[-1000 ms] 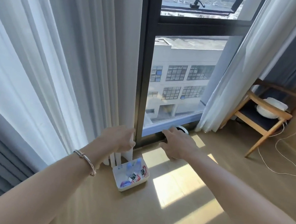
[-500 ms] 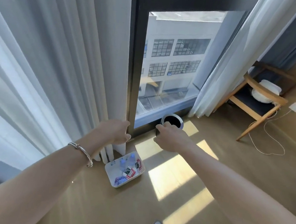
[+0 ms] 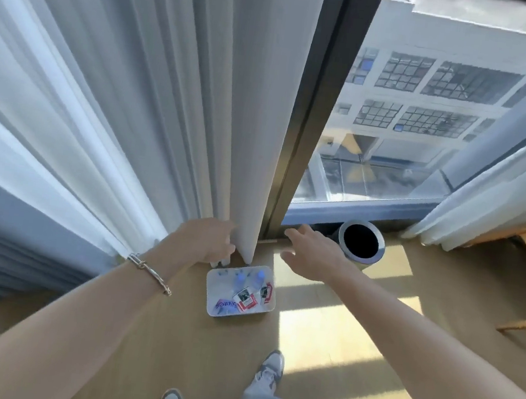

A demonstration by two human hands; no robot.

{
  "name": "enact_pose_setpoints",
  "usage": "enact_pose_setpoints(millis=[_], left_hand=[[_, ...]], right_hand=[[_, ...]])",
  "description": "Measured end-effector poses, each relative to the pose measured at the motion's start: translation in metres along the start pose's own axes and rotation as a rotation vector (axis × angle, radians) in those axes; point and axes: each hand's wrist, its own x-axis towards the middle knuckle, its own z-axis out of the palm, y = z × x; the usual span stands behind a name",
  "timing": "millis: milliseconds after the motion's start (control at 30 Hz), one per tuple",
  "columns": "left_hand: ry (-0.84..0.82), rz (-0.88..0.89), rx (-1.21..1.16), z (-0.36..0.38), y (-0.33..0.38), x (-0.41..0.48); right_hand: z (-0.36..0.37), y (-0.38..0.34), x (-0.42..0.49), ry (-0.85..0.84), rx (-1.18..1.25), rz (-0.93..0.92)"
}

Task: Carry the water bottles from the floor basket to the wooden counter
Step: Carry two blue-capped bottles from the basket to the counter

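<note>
Bottles (image 3: 257, 280) lie in the floor basket (image 3: 214, 288), beside the curtain (image 3: 257, 131), left of the bin (image 3: 381, 248).

White basket (image 3: 212, 296) (red-labelled bottles (image 3: 247, 292)), white curtain (image 3: 136, 82), tan floor (image 3: 365, 380).

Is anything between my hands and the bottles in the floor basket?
Nothing visible. The left hand and right hand hover above the open basket, water bottles uncovered. The curtain hangs behind it, not over it.

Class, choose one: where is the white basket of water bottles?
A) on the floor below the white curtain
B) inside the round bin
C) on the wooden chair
A: the basket sits on the floor, just below the hem of the curtain.
</note>
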Motion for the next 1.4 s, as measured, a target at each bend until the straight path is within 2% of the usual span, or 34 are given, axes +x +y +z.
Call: enact_pose_setpoints(millis=[333,600,933,1200,1400], left_hand=[[-0.209,-0.192,-0.194,0.106,-0.015,0.094],[-0.341,-0.203,-0.138,0.196,-0.037,0.186],[-0.379,-0.208,-0.164,0.3,-0.056,0.298],[-0.422,-0.155,-0.091,0.368,-0.067,0.34],[-0.386,-0.176,-0.094,0.421,-0.076,0.379]], right_hand=[[0.1,0.052,0.104,-0.274,0.029,-0.022],[0.218,0.064,0.168,-0.419,0.074,0.012],[0.331,0.082,0.245,-0.461,0.156,0.076],[0.41,0.079,0.285,-0.494,0.164,0.063],[0.457,0.094,0.316,-0.489,0.124,0.064]])
